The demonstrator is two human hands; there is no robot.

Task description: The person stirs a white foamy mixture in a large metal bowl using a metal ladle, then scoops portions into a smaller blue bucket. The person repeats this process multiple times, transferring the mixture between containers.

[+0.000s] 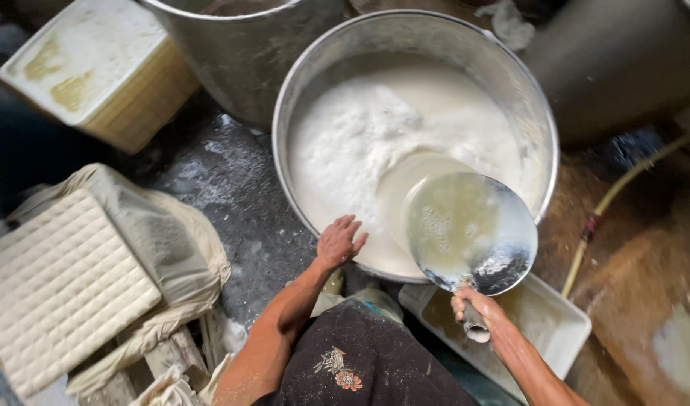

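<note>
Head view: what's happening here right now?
A person's right hand grips the handle of a wide, shallow metal ladle holding pale liquid over a large round metal basin of white, foamy liquid. The left hand rests on the basin's near rim. A white rectangular tray sits below the ladle.

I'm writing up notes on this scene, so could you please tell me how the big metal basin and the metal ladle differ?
The big metal basin stands on the floor, steadied at its near rim by the left hand; the metal ladle is held up at the near side of the basin by its handle in the right hand. The basin is far wider and holds thick white curd; the ladle carries only thin, yellowish, clear liquid. Both are round and made of shiny metal.
</note>
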